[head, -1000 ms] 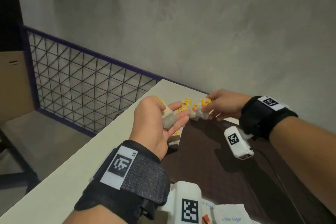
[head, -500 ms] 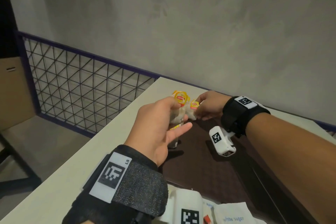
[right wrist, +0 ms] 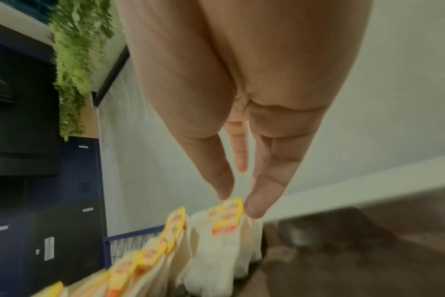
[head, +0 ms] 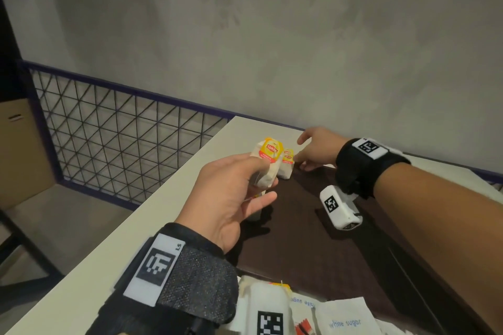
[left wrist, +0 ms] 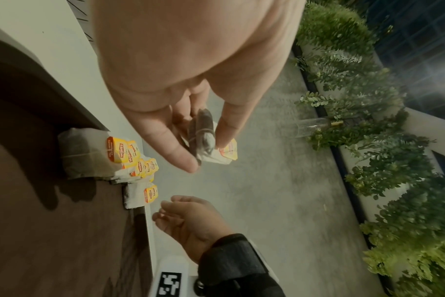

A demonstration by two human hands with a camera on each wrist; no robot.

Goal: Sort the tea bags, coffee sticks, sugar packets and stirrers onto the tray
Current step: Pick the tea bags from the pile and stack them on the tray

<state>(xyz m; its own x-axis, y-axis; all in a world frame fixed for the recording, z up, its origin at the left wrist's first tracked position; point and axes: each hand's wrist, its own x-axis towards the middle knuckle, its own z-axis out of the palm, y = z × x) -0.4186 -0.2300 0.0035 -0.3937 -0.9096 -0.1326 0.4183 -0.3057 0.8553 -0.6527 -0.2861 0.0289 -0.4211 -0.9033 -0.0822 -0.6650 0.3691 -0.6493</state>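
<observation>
While left hand (head: 231, 196) is held above tray (head: 313, 247), tea bags (head: 268, 168) are pinched between thumb and fingers. Row of tea bags (left wrist: 130, 160) is stood along tray's far-left edge. Right hand (head: 315, 148), fingers straight and loose, is kept just beside row's end, nothing gripped.

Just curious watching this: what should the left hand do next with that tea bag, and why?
Probably set it down beside the row of tea bags standing on the tray: the left hand pinches a tea bag just above them, and the right hand is open.
</observation>
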